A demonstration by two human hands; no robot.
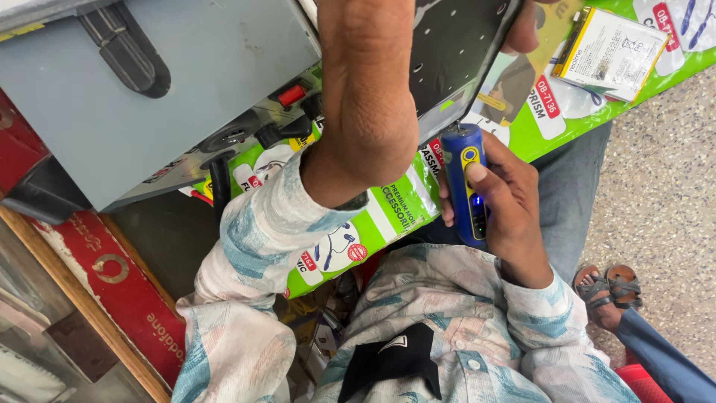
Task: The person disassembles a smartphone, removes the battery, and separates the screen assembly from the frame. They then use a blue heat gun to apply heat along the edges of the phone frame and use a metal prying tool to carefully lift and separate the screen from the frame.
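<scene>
My left hand (367, 89) reaches up and forward, its fingers wrapped around a dark flat panel (456, 52) dotted with small holes; one fingertip shows at the panel's right edge. The panel is held tilted above a green printed mat (388, 216). My right hand (511, 216) grips a blue cylindrical power tool (464, 186) with yellow markings, thumb resting on its side. The tool stands upright just below the panel's lower edge, its tip hidden behind the panel. Both sleeves are pale with blue streaks.
A grey metal box (149, 82) with black knobs and a red switch (291, 95) stands at the left. A flat white battery pack (613, 51) lies at the mat's top right. A red board (112, 283) leans below. A sandalled foot (605, 289) rests on the speckled floor.
</scene>
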